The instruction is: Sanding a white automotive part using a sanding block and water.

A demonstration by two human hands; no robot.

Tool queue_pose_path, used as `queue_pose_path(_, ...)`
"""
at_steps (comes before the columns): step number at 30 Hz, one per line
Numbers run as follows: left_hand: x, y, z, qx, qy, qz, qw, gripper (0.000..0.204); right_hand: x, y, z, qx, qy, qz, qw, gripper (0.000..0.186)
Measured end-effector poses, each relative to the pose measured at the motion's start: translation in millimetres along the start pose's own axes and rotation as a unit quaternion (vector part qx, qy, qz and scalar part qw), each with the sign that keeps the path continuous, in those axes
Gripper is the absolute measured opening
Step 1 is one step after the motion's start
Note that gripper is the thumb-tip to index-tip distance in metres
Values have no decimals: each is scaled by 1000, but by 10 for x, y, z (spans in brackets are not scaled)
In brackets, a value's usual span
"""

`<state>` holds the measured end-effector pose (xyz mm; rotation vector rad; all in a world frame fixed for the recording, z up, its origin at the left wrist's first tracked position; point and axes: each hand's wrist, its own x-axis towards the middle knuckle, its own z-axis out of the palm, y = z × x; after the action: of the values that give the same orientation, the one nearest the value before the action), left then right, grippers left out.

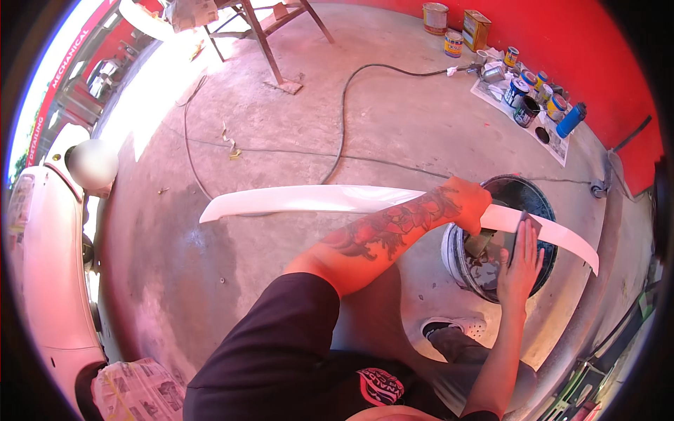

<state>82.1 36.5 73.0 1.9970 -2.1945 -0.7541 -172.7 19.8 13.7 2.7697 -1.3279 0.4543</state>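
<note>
A long, curved white trim panel (316, 199), much like a car spoiler, stretches from the middle left to the right above the floor. My left hand (469, 202) is closed around it right of its middle. Against its right part lies a dark sheet that looks like sandpaper (529, 222), with the extended fingers of my right hand (521, 265) pressing on it. Below the panel stands a black bucket (549, 272) with murky liquid inside, partly hidden by my hands. A greenish block-like thing (479, 243) shows in the bucket; its kind is unclear.
Hoses (342, 126) snake over the concrete floor. Paint cans (516, 91) and a blue bottle (571, 120) stand on newspaper by the red wall. A metal stand (261, 42) is at the far side. A pale car body (60, 274) borders the left; a person crouches beside it.
</note>
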Motion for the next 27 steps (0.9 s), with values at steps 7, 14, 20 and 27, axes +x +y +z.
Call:
queue_pose_path(7, -71, 111, -80, 4, -15, -17, 1000, 44, 215, 420, 180, -1, 15, 102, 995, 66)
queue_pose_path(14, -21, 187, 32, 10, -4, 11, 1000, 45, -51, -386, -81, 19, -15, -34, 999, 63)
queue_pose_path(20, -63, 23, -110, -12, -27, -13, 999, 50, 246, 412, 78, -3, 50, 113, 992, 57)
queue_pose_path(27, -146, 95, -182, -13, -25, -35, 999, 46, 1, -340, -160, 92, 47, -15, 995, 60)
